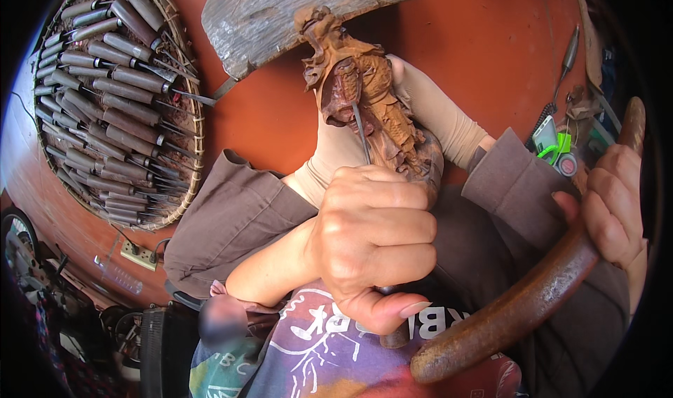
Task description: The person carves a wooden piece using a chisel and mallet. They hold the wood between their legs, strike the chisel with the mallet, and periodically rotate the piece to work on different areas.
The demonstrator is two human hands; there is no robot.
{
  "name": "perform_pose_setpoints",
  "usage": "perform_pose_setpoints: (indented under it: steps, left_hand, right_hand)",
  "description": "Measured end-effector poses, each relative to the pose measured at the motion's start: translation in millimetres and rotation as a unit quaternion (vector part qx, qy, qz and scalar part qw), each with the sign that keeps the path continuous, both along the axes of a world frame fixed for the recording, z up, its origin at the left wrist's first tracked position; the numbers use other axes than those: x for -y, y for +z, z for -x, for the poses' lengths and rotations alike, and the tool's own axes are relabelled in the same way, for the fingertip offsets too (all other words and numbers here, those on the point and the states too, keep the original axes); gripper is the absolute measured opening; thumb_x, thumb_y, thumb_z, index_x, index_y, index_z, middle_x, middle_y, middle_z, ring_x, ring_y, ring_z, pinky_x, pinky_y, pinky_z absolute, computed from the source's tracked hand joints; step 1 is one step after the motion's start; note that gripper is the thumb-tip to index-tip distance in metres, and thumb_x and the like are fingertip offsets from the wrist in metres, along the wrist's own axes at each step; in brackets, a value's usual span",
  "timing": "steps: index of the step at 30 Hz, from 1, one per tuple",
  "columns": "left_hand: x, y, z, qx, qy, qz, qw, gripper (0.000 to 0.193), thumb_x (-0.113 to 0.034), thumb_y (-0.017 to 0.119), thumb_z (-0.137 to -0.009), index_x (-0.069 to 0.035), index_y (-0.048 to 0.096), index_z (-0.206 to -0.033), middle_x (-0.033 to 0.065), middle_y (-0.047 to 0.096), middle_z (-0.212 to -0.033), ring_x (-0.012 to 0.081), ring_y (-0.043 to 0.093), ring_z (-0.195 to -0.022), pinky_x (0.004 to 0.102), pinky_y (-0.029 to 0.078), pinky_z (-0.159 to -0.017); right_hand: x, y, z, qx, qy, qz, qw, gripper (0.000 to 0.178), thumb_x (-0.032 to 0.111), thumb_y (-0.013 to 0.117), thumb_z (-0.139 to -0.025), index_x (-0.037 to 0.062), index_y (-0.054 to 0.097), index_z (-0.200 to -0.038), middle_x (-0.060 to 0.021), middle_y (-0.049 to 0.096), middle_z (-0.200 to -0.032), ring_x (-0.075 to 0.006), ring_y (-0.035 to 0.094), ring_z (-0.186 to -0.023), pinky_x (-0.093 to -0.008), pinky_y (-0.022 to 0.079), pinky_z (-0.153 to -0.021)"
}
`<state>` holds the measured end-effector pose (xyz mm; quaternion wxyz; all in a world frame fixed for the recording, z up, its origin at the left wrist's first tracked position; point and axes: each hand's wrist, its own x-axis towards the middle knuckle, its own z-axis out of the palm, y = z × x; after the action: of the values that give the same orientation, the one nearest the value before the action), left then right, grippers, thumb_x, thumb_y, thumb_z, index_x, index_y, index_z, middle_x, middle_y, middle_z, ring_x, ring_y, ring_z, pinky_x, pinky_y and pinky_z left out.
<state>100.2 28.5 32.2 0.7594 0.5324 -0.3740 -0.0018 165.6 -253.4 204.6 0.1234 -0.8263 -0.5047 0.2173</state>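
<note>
My left hand (375, 240) is wrapped round a carving chisel (361, 133); its thin blade touches a brown wood carving (382, 82). Below my thumb the butt of the chisel's handle sticks out. The carving is cut with figures and folds and lies between my feet, which are in beige socks (438, 114). Its lower part is hidden behind my left hand. At the right, my right hand (613, 201) grips a curved brown wooden club (515, 310) near its upper end. The club's thick end lies close to the chisel's butt, apart from it.
A round woven basket (191, 180) at the left holds many wooden-handled chisels (126, 79). A weathered grey board (280, 19) lies beyond the carving on the red floor (259, 128). A power strip (139, 255) sits at lower left; green-handled scissors (559, 147) lie at right.
</note>
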Motion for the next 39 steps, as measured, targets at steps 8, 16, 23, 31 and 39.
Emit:
perform_pose_setpoints:
  steps: [8,16,23,31,39]
  left_hand:
    - [0,13,-7,-0.024,0.009,-0.022,0.999,0.051,-0.041,0.050,-0.092,-0.009,0.049,-0.053,0.0032,0.045,-0.055,0.0191,0.043,-0.045,0.0320,0.028,-0.042]
    - [5,5,7,-0.043,0.044,0.007,0.998,0.051,-0.041,0.051,-0.093,-0.009,0.050,-0.054,0.0030,0.045,-0.055,0.0195,0.044,-0.045,0.0319,0.028,-0.042]
    - [7,-2,7,-0.014,0.053,0.027,0.998,0.050,-0.040,0.052,-0.092,-0.008,0.049,-0.053,0.0033,0.045,-0.054,0.0199,0.044,-0.046,0.0318,0.029,-0.042]
    - [1,10,-3,-0.082,0.017,0.054,0.995,0.053,-0.041,0.047,-0.094,-0.006,0.053,-0.056,0.0049,0.047,-0.053,0.0201,0.045,-0.044,0.0320,0.030,-0.041]
    - [-2,8,-2,-0.098,0.020,0.071,0.992,0.049,-0.037,0.044,-0.094,-0.005,0.057,-0.058,0.0052,0.049,-0.054,0.0202,0.046,-0.045,0.0331,0.033,-0.043]
  right_hand:
    - [-1,-7,0,0.011,-0.005,-0.015,1.000,0.041,0.006,0.082,-0.075,-0.0004,0.046,-0.093,-0.0152,0.056,-0.073,-0.0299,0.054,-0.064,-0.0451,0.048,-0.061]
    - [1,-3,3,0.018,-0.014,0.000,1.000,0.039,0.007,0.082,-0.074,0.0001,0.047,-0.091,-0.0154,0.056,-0.073,-0.0299,0.054,-0.064,-0.0448,0.048,-0.061]
    - [2,-3,5,0.028,-0.015,-0.008,0.999,0.038,0.009,0.082,-0.073,0.0000,0.049,-0.091,-0.0160,0.057,-0.073,-0.0303,0.055,-0.065,-0.0451,0.048,-0.062]
    - [-1,-8,6,0.014,-0.017,-0.020,1.000,0.039,0.005,0.082,-0.071,-0.0020,0.050,-0.091,-0.0172,0.057,-0.074,-0.0298,0.054,-0.064,-0.0442,0.045,-0.059]
    - [-2,-3,8,0.035,-0.013,-0.055,0.998,0.040,-0.001,0.082,-0.068,-0.0049,0.050,-0.092,-0.0191,0.056,-0.076,-0.0292,0.053,-0.061,-0.0427,0.041,-0.054]
